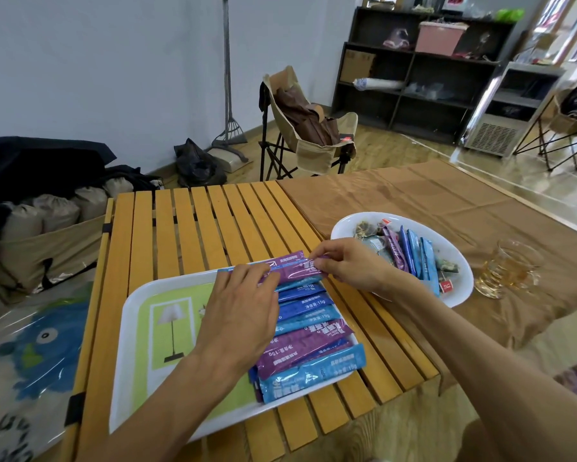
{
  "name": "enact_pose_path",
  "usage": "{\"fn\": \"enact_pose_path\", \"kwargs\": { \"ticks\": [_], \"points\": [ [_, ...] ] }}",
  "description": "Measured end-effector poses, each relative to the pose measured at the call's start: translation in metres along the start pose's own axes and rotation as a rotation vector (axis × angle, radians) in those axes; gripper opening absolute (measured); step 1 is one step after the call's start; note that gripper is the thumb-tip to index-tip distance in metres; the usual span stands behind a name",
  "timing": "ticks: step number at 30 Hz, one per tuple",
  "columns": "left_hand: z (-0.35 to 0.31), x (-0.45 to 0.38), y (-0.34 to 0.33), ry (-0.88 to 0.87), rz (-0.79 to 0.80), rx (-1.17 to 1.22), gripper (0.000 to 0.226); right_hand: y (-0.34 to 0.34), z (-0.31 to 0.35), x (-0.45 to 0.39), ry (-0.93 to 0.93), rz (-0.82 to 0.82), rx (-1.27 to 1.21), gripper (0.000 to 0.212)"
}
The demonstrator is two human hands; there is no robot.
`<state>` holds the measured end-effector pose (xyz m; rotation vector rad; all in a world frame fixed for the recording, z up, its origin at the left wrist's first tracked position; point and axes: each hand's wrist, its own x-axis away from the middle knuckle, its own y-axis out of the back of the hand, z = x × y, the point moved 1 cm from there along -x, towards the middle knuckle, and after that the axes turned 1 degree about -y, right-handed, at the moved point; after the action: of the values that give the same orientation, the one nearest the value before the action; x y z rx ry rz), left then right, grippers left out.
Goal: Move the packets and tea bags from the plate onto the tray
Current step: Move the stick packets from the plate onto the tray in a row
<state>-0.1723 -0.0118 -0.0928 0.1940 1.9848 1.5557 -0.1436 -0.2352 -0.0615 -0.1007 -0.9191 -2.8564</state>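
1. Head view shows the placing step under way: a purple packet [293, 269] lies across the far end of the row of packets [308, 341] on the tray [132, 328], held at both ends.
2. Right hand [350, 265] pinches the packet's right end between thumb and fingertips, so its grip is closed on that packet.
3. Left hand [240, 315] lies flat over the packet's left part and the row beneath, fingers fairly straight; it seems to press rather than clasp, though the fingertips are partly hidden.
4. Judging by the piles, the task is roughly half done: blue and purple packets fill the tray's right side, while more packets and tea bags [447, 266] remain on the white plate [460, 291], just right of the tray on the slatted worktop [193, 228].
5. Next move calls for letting go of this packet square with the row, then reaching right to the plate.
6. A glass cup [507, 268] stands just beside the plate, so the reach should keep clear of it.
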Motion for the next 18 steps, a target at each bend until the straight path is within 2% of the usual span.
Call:
{"fn": "enact_pose_path", "kwargs": {
  "ticks": [4, 8, 11, 14, 18],
  "points": [
    [-0.001, 0.001, -0.003, -0.006, 0.054, 0.013, 0.04, -0.006, -0.006, -0.006, -0.03, -0.01, 0.11, 0.025],
    [0.0, 0.002, -0.004, 0.002, 0.061, 0.009, 0.041, -0.013, -0.004, -0.011, -0.076, -0.152, 0.27, 0.032],
    [0.001, 0.002, -0.006, 0.001, 0.078, 0.001, 0.043, -0.011, -0.004, -0.009, -0.078, -0.241, 0.279, 0.029],
    [0.002, 0.001, -0.006, -0.005, 0.091, -0.006, 0.043, 0.01, -0.007, -0.004, -0.106, -0.408, 0.357, 0.018],
    [0.002, 0.001, -0.005, -0.016, 0.104, -0.012, 0.043, 0.052, -0.034, 0.007, -0.348, -0.69, 0.473, 0.015]
  ]
}}
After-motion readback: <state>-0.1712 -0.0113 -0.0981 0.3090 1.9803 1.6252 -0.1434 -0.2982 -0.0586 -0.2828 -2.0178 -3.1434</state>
